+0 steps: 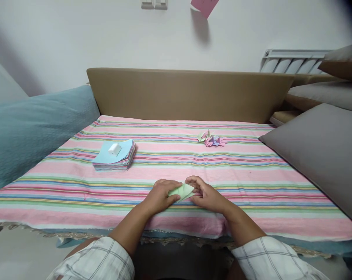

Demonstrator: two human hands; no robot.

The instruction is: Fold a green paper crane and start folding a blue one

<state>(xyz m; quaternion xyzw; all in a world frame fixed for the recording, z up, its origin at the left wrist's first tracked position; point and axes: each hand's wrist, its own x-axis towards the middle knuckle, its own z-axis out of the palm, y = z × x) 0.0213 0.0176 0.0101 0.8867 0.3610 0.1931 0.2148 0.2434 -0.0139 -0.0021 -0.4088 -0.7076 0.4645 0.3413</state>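
A light green sheet of folded paper [182,191] is between my two hands, just above or on the striped cloth near its front edge. My left hand [163,195] grips the paper's left end between thumb and fingers. At the other end, my right hand [206,195] curves round the paper's right tip, fingers and thumb apart; whether they press on it is hard to see. Farther back on the right lies a small cluster of folded paper cranes [212,139] in pink, purple and pale green.
To the left stands a stack of coloured paper [117,157] with a small white block [114,149] on top. The striped cloth [170,157] covers the seat. A brown backrest [187,95] runs behind, a blue-covered armrest [44,128] is left, and grey cushions [324,151] lean at right.
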